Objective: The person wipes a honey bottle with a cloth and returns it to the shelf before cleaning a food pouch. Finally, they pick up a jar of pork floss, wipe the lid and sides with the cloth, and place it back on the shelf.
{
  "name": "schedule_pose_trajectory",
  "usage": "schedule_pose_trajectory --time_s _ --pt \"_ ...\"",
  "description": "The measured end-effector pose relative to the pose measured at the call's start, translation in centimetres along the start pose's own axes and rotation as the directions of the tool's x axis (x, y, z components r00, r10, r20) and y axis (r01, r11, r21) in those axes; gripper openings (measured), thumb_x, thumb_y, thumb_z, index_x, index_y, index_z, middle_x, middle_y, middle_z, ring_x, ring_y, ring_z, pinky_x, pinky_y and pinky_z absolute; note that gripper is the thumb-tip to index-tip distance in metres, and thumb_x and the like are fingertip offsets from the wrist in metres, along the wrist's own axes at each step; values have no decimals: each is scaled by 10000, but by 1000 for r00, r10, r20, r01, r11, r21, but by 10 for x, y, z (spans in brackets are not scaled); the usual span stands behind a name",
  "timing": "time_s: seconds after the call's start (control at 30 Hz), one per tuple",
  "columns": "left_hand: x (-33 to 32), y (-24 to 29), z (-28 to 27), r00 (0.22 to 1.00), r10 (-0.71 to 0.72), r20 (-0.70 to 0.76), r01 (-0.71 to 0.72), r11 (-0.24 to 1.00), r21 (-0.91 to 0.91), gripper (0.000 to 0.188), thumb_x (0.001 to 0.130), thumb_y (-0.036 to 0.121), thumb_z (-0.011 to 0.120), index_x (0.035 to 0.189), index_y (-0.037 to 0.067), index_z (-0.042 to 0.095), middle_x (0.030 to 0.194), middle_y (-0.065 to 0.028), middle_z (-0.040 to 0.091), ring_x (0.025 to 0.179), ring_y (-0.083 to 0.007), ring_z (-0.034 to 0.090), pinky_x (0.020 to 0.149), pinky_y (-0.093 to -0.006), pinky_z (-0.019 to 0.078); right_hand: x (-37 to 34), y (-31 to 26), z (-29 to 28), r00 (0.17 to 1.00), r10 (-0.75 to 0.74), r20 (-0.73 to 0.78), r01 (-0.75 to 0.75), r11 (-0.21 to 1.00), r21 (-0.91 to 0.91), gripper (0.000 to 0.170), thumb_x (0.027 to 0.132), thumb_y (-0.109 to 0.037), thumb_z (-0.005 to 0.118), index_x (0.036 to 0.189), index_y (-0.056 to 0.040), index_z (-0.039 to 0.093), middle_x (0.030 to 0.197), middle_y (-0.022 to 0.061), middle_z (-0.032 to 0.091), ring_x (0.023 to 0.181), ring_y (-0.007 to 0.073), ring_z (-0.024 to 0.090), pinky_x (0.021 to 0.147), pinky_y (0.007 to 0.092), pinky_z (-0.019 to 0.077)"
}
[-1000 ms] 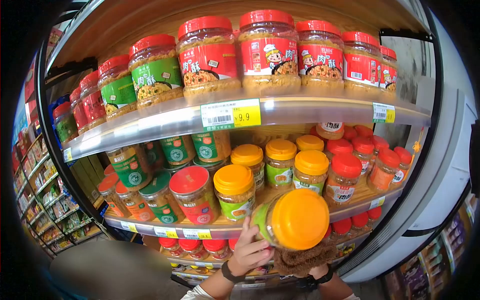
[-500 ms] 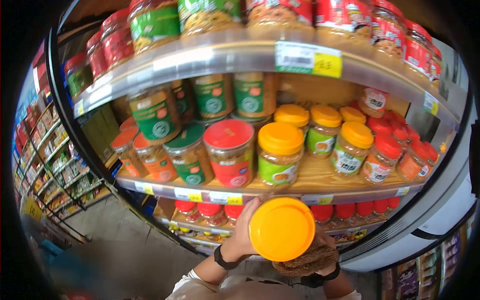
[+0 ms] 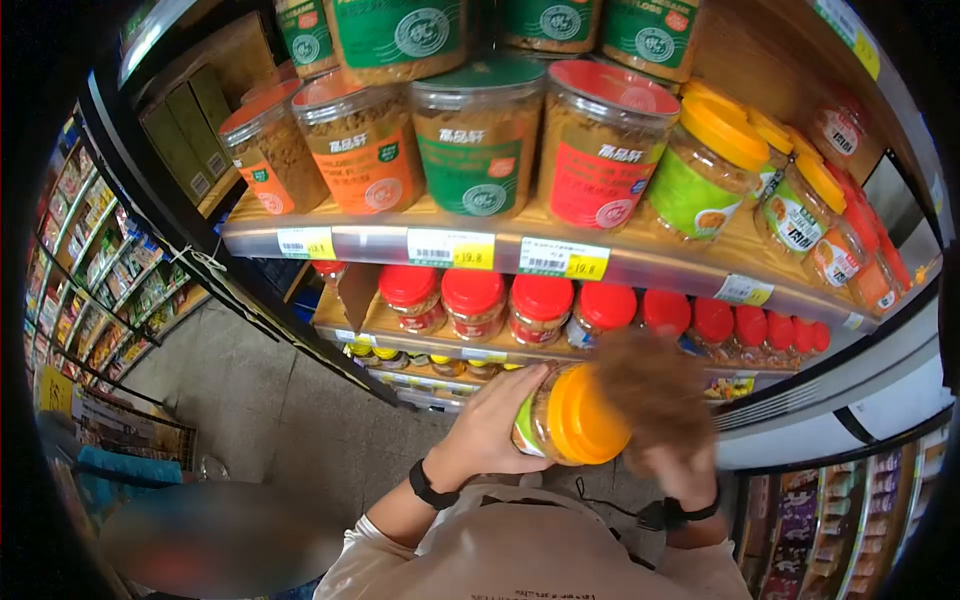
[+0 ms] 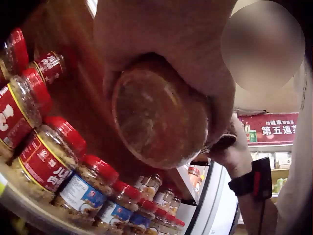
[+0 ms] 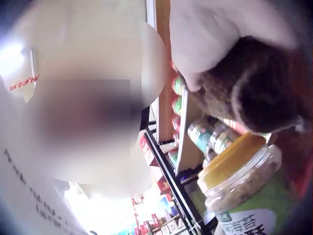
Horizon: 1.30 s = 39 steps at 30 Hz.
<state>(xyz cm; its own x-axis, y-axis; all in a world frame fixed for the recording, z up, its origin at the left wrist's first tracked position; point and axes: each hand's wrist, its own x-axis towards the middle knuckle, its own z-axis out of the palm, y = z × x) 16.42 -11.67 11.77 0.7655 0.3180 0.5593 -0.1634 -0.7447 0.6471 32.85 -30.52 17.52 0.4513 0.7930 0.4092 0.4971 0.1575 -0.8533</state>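
My left hand [image 3: 490, 425] grips a clear plastic jar [image 3: 540, 425] with a yellow-orange lid and a green label, tipped so the lid points right. In the left wrist view, the fingers wrap around the jar and its round base [image 4: 159, 120] faces the camera. A fuzzy brown cloth [image 3: 655, 395], blurred, is bunched in my right hand [image 3: 685, 470]. It overlaps the lid's right edge in the head view. From the right wrist, the cloth [image 5: 254, 88] appears just above the yellow lid [image 5: 234, 159].
Jars with orange, green and red labels [image 3: 470, 150] line the shelf ahead, beside yellow-lidded jars [image 3: 705, 175]. Red-lidded jars [image 3: 475, 300] stand on the shelf below. A white cabinet [image 3: 830, 415] rises at the right, and a grey floor [image 3: 270, 390] shows at the left.
The head view has tilted down toward the lower shelves. The jar has tipped sideways, its lid turning right, while the brown cloth has moved from below the jar up beside its lid.
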Motion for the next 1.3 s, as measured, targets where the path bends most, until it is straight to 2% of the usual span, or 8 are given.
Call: schedule_pose_trajectory --time_s 0.03,0.13,0.27,0.57,0.77,0.9,1.1,1.3 --pt "-2 1 -4 999 0 40 -3 999 54 977 530 295 847 1328 -19 379 1249 -201 514 1134 -358 521 958 -408 423 23 -16 20 948 -266 177 299 934 -197 495 754 -222 704 1180 -21 553 1398 240 367 1245 412 411 1013 480 355" --pt "-16 -5 -14 992 -114 47 116 993 -33 963 553 287 836 1339 -11 367 1259 -201 503 1144 -348 510 962 -393 420 19 -27 57 930 -287 229 362 816 -451 465 692 -246 719 1110 -69 621 1392 254 368 1226 484 395 994 539 341" --pt "-32 -15 -20 990 -105 95 115 988 -105 959 551 302 837 1332 -4 372 1262 -208 495 1153 -362 500 963 -401 421 8 -17 73 770 -523 365 637 601 -483 414 662 -363 709 994 -119 665 1308 169 504 1196 398 464 972 525 378" --pt "-45 -5 -27 999 10 52 -15 996 89 904 538 244 814 1291 -30 395 1195 -205 508 1075 -371 522 923 -415 438 24 -21 79 975 -152 165 200 922 -333 379 648 -181 707 996 -46 643 1287 186 513 1146 387 509 966 458 399" --pt "-38 -6 -35 990 -130 56 132 991 -29 958 508 243 826 1321 -4 384 1226 -212 495 1119 -370 502 957 -408 421 9 -9 70 703 -617 354 711 619 -334 299 678 -284 751 929 -157 649 1228 65 578 1114 361 536 939 527 431" --pt "-39 -8 -45 989 -141 -37 137 987 -82 979 505 263 849 1312 -38 383 1225 -217 496 1142 -355 494 969 -399 409 -4 6 47 667 -636 388 745 568 -351 259 675 -284 751 868 -157 636 1060 28 624 1055 337 578 869 493 495" --pt "-44 -23 -50 990 -98 -100 95 995 -40 998 459 380 877 1268 10 426 1215 -160 509 1139 -315 472 986 -417 348 -20 41 31 963 -264 57 262 862 -433 296 725 -94 677 1003 -12 621 1068 133 618 974 299 614 843 371 484" --pt "-43 -22 -44 991 37 -128 -33 999 30 1089 461 351 887 1326 -41 354 1255 -202 489 1161 -357 484 988 -426 390 -30 50 22 918 205 -338 -150 972 182 361 879 -65 547 1219 39 482 1157 93 582 1049 178 543 935 344 409"
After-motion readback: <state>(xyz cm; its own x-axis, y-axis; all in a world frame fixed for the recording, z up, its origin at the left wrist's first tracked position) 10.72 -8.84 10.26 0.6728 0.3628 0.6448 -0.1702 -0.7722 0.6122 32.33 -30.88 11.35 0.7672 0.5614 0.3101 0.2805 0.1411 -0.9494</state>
